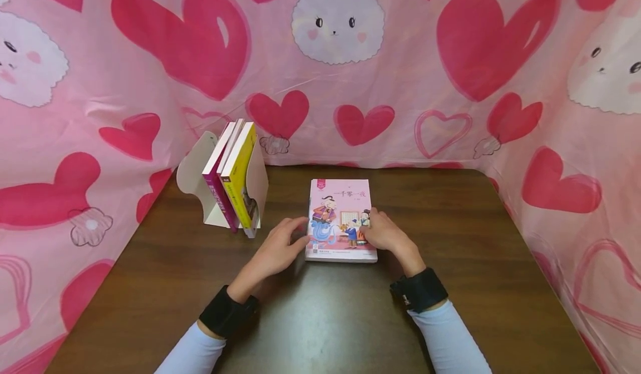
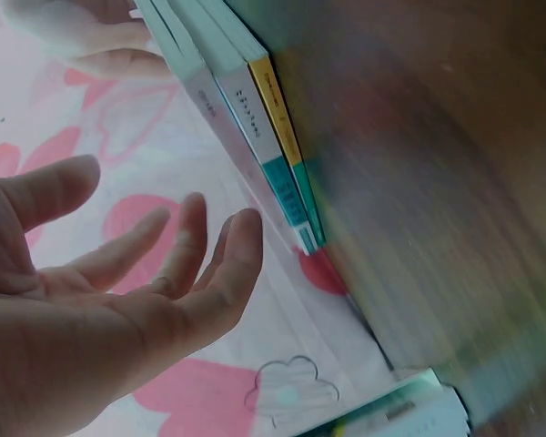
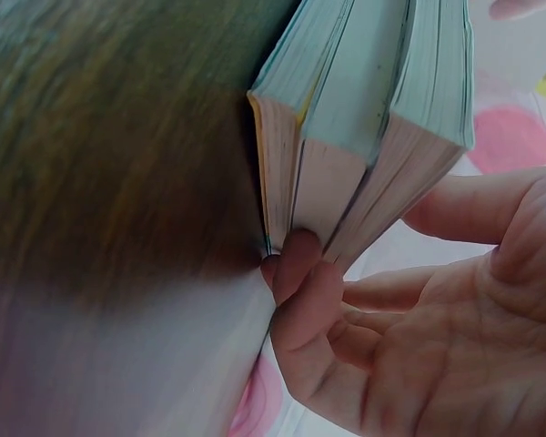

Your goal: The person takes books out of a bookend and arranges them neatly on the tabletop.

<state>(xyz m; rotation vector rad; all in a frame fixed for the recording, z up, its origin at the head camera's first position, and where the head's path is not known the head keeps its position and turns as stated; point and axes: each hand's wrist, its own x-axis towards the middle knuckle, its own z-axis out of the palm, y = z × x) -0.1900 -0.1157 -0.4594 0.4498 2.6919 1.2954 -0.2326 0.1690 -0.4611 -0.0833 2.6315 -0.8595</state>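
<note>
A stack of three books lies on the table, its top pink-covered book (image 1: 340, 207) showing drawn figures. In the left wrist view the spines (image 2: 250, 114) face the left hand. My left hand (image 1: 280, 246) is just left of the stack, fingers loosely bent and nothing held; its palm and fingers (image 2: 241, 241) appear apart from the books. At the stack's right side, my right hand (image 1: 388, 235) grips it, thumb at the top cover and curled fingers (image 3: 309, 305) against the lower page edges (image 3: 328, 182). Part of its contact is hidden.
A cream bookend holder (image 1: 196, 171) stands at the back left of the brown table (image 1: 450, 212). Upright in it are a purple-spined book (image 1: 220, 201), a yellow book (image 1: 239, 190) and another between them. Pink heart-patterned cloth (image 1: 320, 134) hangs around the table's back and sides.
</note>
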